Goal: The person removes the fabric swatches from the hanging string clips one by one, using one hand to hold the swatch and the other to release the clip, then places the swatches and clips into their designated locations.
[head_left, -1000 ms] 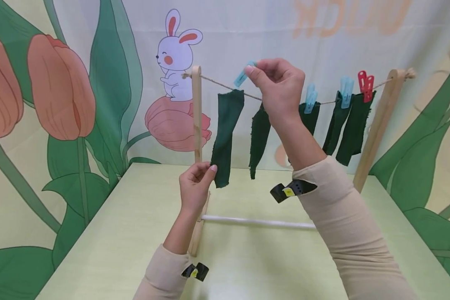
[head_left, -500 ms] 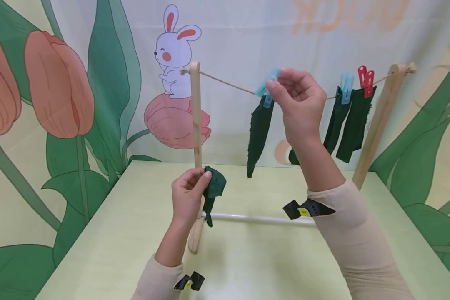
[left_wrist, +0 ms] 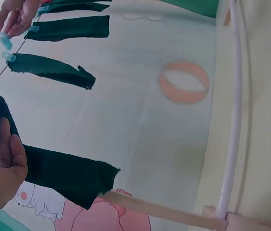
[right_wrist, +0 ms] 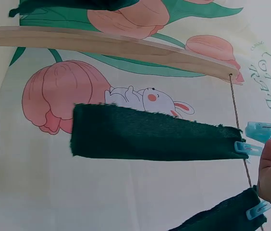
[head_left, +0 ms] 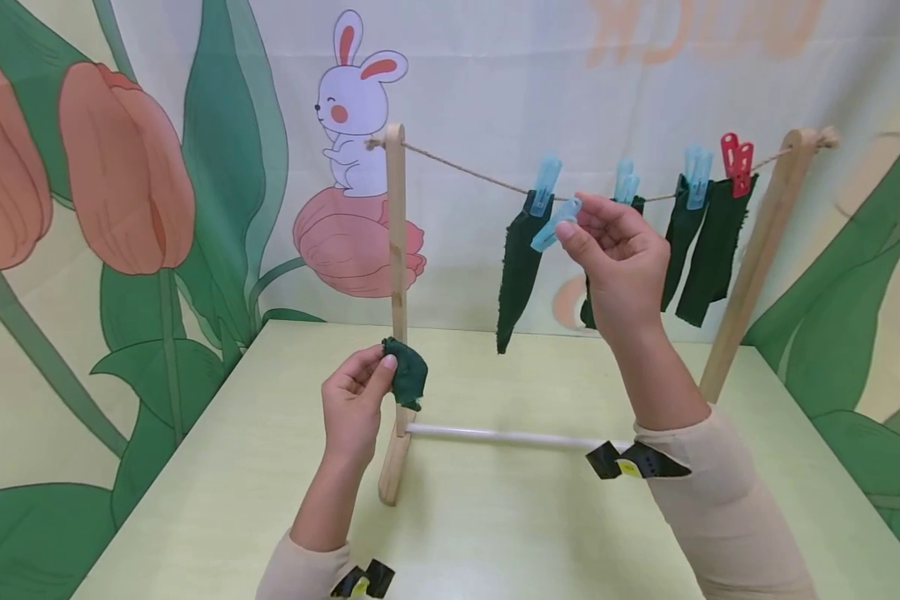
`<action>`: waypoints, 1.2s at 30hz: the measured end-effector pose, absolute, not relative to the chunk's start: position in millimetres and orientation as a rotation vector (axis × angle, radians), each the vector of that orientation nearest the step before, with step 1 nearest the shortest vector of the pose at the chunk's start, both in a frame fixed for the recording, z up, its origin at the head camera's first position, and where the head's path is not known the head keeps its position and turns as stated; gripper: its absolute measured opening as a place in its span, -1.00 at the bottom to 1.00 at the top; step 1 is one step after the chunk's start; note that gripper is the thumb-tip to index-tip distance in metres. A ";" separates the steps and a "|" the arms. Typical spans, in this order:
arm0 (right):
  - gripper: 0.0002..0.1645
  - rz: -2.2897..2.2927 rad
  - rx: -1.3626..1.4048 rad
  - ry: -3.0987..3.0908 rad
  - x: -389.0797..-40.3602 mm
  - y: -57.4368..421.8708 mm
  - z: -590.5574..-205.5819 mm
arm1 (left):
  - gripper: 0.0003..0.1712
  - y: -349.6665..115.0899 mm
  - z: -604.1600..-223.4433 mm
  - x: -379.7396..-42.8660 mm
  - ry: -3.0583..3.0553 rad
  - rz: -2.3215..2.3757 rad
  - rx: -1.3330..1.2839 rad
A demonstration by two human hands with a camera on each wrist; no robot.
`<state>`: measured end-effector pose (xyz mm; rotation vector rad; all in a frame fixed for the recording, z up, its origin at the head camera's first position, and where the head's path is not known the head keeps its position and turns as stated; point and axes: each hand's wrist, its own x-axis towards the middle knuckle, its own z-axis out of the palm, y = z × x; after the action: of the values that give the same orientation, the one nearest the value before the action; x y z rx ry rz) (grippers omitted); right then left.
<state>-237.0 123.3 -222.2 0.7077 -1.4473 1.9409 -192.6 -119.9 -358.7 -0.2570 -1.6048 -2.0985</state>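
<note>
In the head view my left hand (head_left: 351,408) pinches a dark green cloth strip (head_left: 410,377) by one edge, low beside the left post. The left wrist view shows that strip (left_wrist: 73,175) folded over the fingers, apart from the line. Between thumb and fingers my right hand (head_left: 628,271) holds a light blue clothespin (head_left: 553,227) in front of the rope (head_left: 465,172). Just behind it, another green strip (head_left: 518,275) hangs under its own blue clothespin (head_left: 546,185). The right hand partly covers a further hanging strip.
Two wooden posts, left (head_left: 397,242) and right (head_left: 757,258), carry the rope, joined low down by a white rod (head_left: 495,434). More green strips (head_left: 712,250) hang at the right under blue and red clothespins (head_left: 737,165). A printed backdrop stands behind the pale table (head_left: 510,533).
The green strip, earlier stretched upright near the rope's left part, has come away and slumped at my left hand, which moved down and left. My right hand went right and down with the clothespin.
</note>
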 end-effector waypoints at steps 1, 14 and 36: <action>-0.71 1.933 0.700 -1.463 -235.8 124.8 -225.5 | -0.76 -121.7 -359.2 -191.9 -1.613 -2.098 -0.248; -0.68 1.996 0.614 -1.502 -230.5 137.8 -258.6 | -0.79 -148.0 -363.5 -194.0 -1.646 -2.038 -0.168; -0.65 2.150 0.363 -1.505 -217.1 160.1 -309.3 | -0.78 -165.5 -382.1 -194.4 -1.802 -2.040 0.047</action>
<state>-217.1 160.1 -309.3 0.3631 -1.5047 2.1505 -194.4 -165.5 -382.1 0.0468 -1.8017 -2.0402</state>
